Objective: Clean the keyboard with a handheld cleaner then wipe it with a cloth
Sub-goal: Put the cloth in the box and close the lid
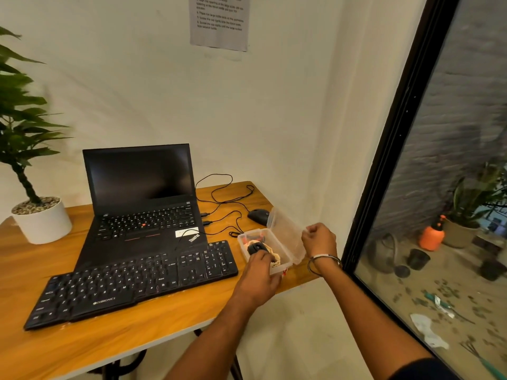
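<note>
A black external keyboard (131, 281) lies on the wooden table (137, 346) in front of a laptop. At the table's right end stands a clear plastic box (285, 263) with its lid (288, 231) raised. My left hand (260, 272) reaches into the box and grips a small black handheld cleaner (255, 247). A beige cloth (275, 260) lies in the box beside it. My right hand (319, 238) pinches the edge of the raised lid, fingers curled.
An open black laptop (142, 204) sits behind the keyboard, with cables (225, 212) running to a black mouse (259, 215). A potted plant (41, 220) stands at the table's left. A glass window with a black frame (384, 171) is on the right.
</note>
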